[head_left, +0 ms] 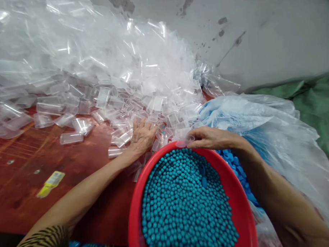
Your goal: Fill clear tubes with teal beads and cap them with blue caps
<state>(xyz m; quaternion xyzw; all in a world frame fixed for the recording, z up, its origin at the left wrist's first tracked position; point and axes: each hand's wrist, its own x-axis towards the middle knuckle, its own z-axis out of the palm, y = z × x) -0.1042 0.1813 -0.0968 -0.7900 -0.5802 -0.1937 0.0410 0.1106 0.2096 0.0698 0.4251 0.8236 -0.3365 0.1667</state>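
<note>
My left hand (143,135) lies palm down among clear plastic tubes (118,121), its fingers spread over the near side of the heap. At the far rim of a red basin (135,207), my right hand (204,137) pinches a clear plastic tube (188,139) between thumb and fingers. Round teal beads (183,198) fill much of the basin. A small blue piece (204,181) lies on the beads toward the right. Some tubes near my left hand are partly hidden by it.
A large mound of clear tubes (97,43) rises against the grey wall (272,37). Right of the basin are blue plastic pieces (236,168) and a clear plastic bag (286,144). Green cloth (315,107) lies farther right. A yellow-and-white label (51,183) rests on the reddish table (20,153).
</note>
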